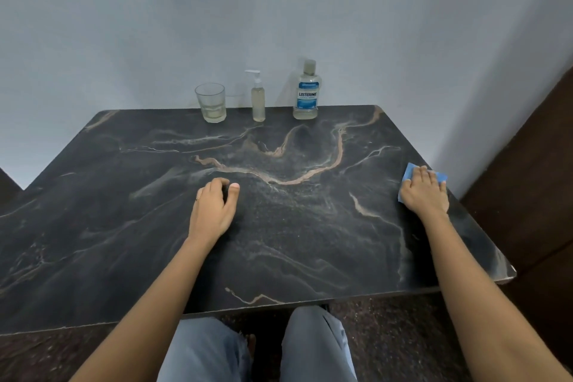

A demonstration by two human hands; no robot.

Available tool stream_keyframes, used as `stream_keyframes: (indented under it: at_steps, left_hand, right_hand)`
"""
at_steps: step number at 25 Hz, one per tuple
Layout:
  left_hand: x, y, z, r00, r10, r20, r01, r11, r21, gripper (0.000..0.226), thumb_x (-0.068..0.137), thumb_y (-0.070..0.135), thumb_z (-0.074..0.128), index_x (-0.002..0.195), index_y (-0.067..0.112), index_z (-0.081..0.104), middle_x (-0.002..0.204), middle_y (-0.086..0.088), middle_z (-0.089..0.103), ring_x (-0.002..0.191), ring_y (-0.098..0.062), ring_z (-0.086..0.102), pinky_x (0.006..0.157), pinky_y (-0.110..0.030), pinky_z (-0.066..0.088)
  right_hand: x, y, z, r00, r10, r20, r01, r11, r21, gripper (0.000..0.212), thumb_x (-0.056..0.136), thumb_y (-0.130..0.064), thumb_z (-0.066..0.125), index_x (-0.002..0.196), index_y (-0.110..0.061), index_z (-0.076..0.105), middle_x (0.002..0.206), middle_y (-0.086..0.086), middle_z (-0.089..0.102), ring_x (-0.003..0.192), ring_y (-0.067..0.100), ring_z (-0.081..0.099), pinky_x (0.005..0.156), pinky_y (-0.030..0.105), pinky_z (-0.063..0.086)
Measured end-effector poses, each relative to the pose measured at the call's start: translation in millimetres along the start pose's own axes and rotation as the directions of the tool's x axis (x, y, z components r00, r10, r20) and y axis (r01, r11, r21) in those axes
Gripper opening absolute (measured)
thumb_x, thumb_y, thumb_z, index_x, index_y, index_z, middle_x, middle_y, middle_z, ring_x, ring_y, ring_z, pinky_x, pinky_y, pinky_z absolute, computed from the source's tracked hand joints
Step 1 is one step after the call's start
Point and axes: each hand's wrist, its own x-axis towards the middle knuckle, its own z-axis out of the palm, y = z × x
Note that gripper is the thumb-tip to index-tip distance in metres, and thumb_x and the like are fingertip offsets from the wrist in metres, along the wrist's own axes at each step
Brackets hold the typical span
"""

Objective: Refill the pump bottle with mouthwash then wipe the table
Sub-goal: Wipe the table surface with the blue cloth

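Observation:
A clear pump bottle (258, 99) with a white pump head stands upright at the back edge of the dark marble table (279, 242), holding pale liquid. To its right stands the mouthwash bottle (307, 91), capped, with a blue label. My right hand (424, 192) lies flat with straight fingers on a blue cloth (408, 171) near the table's right edge. My left hand (214, 208) rests on the middle of the table, fingers loosely curled, holding nothing.
A drinking glass (210, 102) with a little pale liquid stands left of the pump bottle. A grey wall runs behind the table. Dark brown furniture (527, 180) stands to the right. My knees show below the front edge.

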Motion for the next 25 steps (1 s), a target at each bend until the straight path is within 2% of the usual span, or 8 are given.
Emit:
stream_keyframes:
  at_steps: [3,8,13,16,19,21,23,25]
  left_hand:
    - [9,-7,-5,0.997,-0.063,-0.038,0.059,0.993,-0.107,0.046,0.098,0.051,0.033,0.114,0.015,0.056,0.106,-0.001,0.063,0.105,-0.024,0.055,0.091,-0.044,0.046]
    - [19,-17,-24,0.994,-0.100,-0.045,0.089,0.975,-0.203,0.039,0.101,0.042,0.036,0.116,0.012,0.056,0.106,0.002,0.060,0.103,-0.017,0.053,0.088,-0.033,0.041]
    - [33,-54,-62,0.975,-0.187,-0.121,0.155,0.959,-0.236,0.036,0.102,0.039,0.035,0.116,0.012,0.055,0.108,0.000,0.058,0.101,-0.015,0.051,0.084,-0.027,0.034]
    - [34,-83,-92,0.946,-0.265,-0.186,0.209,0.939,-0.273,0.035,0.103,0.039,0.035,0.114,0.013,0.055,0.106,0.000,0.058,0.098,-0.015,0.050,0.083,-0.025,0.033]
    - [28,-113,-121,0.909,-0.335,-0.247,0.264,0.923,-0.281,0.032,0.103,0.039,0.035,0.109,0.015,0.054,0.103,-0.001,0.058,0.095,-0.016,0.051,0.081,-0.026,0.033]
    - [23,-128,-137,0.885,-0.368,-0.284,0.289,0.914,-0.284,0.032,0.103,0.039,0.035,0.108,0.015,0.054,0.102,-0.001,0.058,0.093,-0.015,0.050,0.080,-0.026,0.032]
    - [16,-139,-151,0.860,-0.389,-0.329,0.306,0.911,-0.278,0.032,0.103,0.037,0.035,0.108,0.013,0.055,0.100,0.000,0.057,0.092,-0.014,0.050,0.078,-0.023,0.031]
    - [8,-152,-164,0.835,-0.398,-0.380,0.305,0.909,-0.284,0.031,0.103,0.035,0.036,0.107,0.011,0.056,0.100,-0.002,0.058,0.091,-0.014,0.051,0.078,-0.023,0.032]
  right_hand:
    - [19,-61,11,0.997,-0.072,0.024,0.072,0.997,0.006,0.056,0.099,-0.027,0.016,0.151,-0.006,0.008,0.160,0.007,0.005,0.148,0.022,0.003,0.120,0.043,0.000]
    - [22,-176,34,0.973,-0.228,0.033,0.227,0.974,0.020,0.057,0.099,-0.028,0.018,0.151,-0.006,0.009,0.160,0.008,0.006,0.148,0.023,0.005,0.120,0.042,0.001]
    - [-8,-295,61,0.902,-0.432,0.022,0.430,0.901,0.061,0.057,0.099,-0.029,0.021,0.150,-0.005,0.013,0.159,0.010,0.011,0.147,0.024,0.009,0.120,0.042,0.003]
    - [-36,-362,75,0.836,-0.547,0.055,0.541,0.836,0.089,0.057,0.100,-0.031,0.020,0.151,-0.006,0.012,0.160,0.008,0.009,0.148,0.023,0.006,0.120,0.041,0.001]
    - [-73,-418,88,0.738,-0.669,0.092,0.660,0.743,0.110,0.059,0.100,-0.035,0.019,0.151,-0.007,0.012,0.160,0.007,0.007,0.148,0.022,0.004,0.120,0.040,-0.001]
    - [-107,-452,95,0.643,-0.758,0.114,0.748,0.652,0.120,0.059,0.100,-0.037,0.019,0.151,-0.008,0.012,0.160,0.006,0.008,0.148,0.021,0.004,0.120,0.040,-0.001]
    - [-150,-482,102,0.518,-0.844,0.141,0.835,0.535,0.131,0.059,0.100,-0.038,0.021,0.151,-0.010,0.011,0.160,0.005,0.008,0.148,0.021,0.004,0.120,0.039,0.000]
    - [-197,-506,108,0.353,-0.918,0.181,0.914,0.380,0.140,0.060,0.100,-0.038,0.022,0.152,-0.010,0.010,0.160,0.005,0.007,0.148,0.021,0.003,0.120,0.039,0.000]
